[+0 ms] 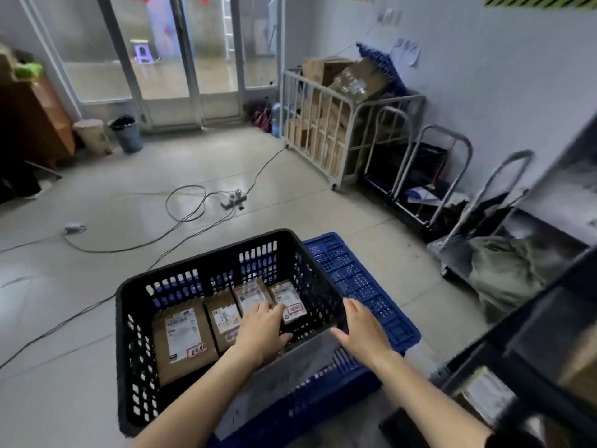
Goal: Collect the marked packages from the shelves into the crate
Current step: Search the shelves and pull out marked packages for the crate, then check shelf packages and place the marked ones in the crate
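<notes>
Head view: black crate (206, 279) atop a blue crate (358, 279), four brown labelled packages (184, 337) inside, red-stamped, writing unreadable. Left hand (261, 328) inside, fingers flat on packages; right hand (361, 328) outside the right wall, fingers spread. Beyond: floor cables (184, 205), parcel cart (326, 130), dark shelf (533, 350) at right.

The pale tiled floor (97, 195) carries a blue crate (361, 279), and a black crate (135, 334) sits on top of that one. Loose cables (184, 202) loop across the tiles to a power strip (233, 199). Near the glass doors stand a blue bin (127, 134) and a beige bin (92, 135). Along the right wall are a caged trolley (323, 137) full of cardboard boxes and two flat hand trolleys (452, 195).
</notes>
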Demonstrator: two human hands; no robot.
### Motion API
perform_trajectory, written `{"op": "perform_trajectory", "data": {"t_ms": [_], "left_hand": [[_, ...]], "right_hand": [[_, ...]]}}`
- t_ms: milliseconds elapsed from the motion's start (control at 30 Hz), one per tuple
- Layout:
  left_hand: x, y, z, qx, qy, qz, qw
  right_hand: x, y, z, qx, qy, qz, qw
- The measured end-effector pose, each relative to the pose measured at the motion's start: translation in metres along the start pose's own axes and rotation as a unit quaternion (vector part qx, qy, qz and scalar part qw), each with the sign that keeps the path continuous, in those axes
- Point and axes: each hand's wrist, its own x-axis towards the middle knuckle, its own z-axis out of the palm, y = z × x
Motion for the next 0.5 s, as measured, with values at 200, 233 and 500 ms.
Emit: {"op": "perform_trajectory", "data": {"t_ms": [200,233,500], "left_hand": [[-0.016,0.076,-0.01,0.019,0.0,0.115,0.993],[-0.019,0.091,-0.01,0.017,-0.001,0.131,0.991],[-0.053,0.217,-0.004,0.033,-0.013,0.263,0.964]], "right_hand": [[-0.082,0.041,-0.046,-0.002,0.055,0.097,0.994],[-0.096,0.05,-0.053,-0.001,0.071,0.113,0.991],[-0.21,0.127,-0.1,0.002,0.134,0.247,0.96]]}}
